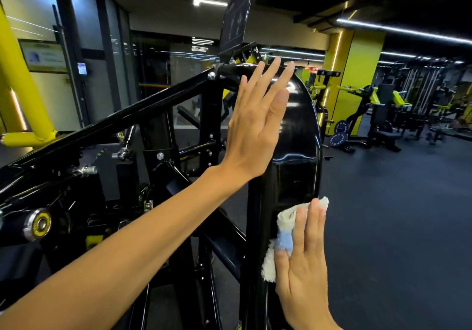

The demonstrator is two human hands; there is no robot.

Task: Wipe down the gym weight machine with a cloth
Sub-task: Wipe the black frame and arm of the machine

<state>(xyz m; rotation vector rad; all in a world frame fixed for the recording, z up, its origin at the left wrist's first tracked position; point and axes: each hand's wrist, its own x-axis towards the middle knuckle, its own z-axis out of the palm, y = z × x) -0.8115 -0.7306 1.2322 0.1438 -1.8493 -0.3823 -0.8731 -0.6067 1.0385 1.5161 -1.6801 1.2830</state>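
The black weight machine fills the left and middle of the view, with a glossy curved shroud (pixel 298 140) facing me. My left hand (pixel 255 122) lies flat against the upper part of that shroud, fingers spread and pointing up, holding nothing. Lower down, my right hand (pixel 304 260) presses a white cloth with a pale blue patch (pixel 283 230) against the shroud with flat fingers. Part of the cloth is hidden under the palm and fingers.
A sloping black frame bar (pixel 127 115) runs from lower left up to the shroud's top. Yellow tubing (pixel 23 99) stands at far left. Other yellow and black machines (pixel 378 115) and weight plates (pixel 339 133) stand at the right across dark rubber floor (pixel 396 214).
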